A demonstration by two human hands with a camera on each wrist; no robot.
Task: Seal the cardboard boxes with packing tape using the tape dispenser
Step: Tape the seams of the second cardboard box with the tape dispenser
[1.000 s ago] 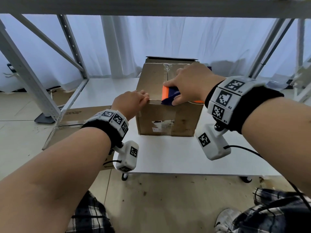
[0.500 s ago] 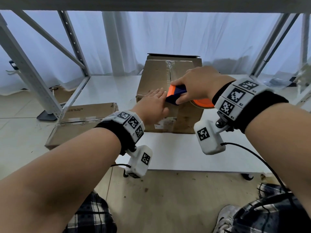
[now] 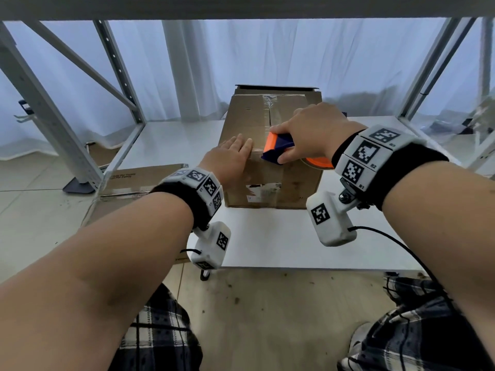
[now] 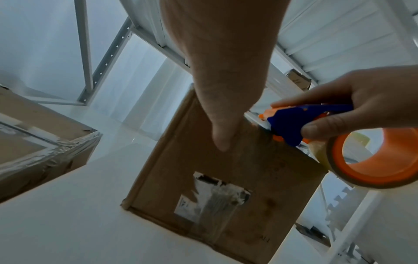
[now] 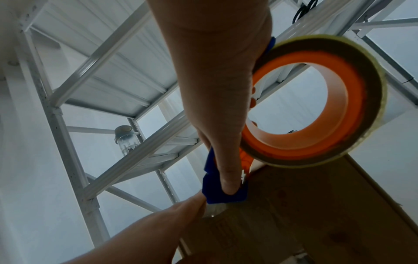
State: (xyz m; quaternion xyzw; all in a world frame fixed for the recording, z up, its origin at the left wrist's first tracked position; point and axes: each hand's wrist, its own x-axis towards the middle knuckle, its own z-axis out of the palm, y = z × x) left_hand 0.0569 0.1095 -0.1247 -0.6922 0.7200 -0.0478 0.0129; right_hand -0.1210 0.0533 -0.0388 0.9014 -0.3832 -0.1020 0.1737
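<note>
Cardboard box [image 3: 270, 145] sits on the white desk [image 3: 267, 236]; flat left hand [image 3: 230, 159] presses tape at its near top edge while right hand [image 3: 313, 132] grips the tape dispenser [image 3: 277, 149]. Likely next: tearing off.

A cardboard box [image 3: 270, 145] sits on a white table [image 3: 267, 236]. The left hand [image 3: 230, 159] lies flat, fingers straight, on the box's near top edge. Just to its right, the right hand [image 3: 313, 132] grips a blue and orange tape dispenser [image 3: 277, 148] against that same edge. Clear tape runs along the top seam beyond the hands. Left of the left forearm, a flattened box [image 3: 139, 178] lies on the floor.
</note>
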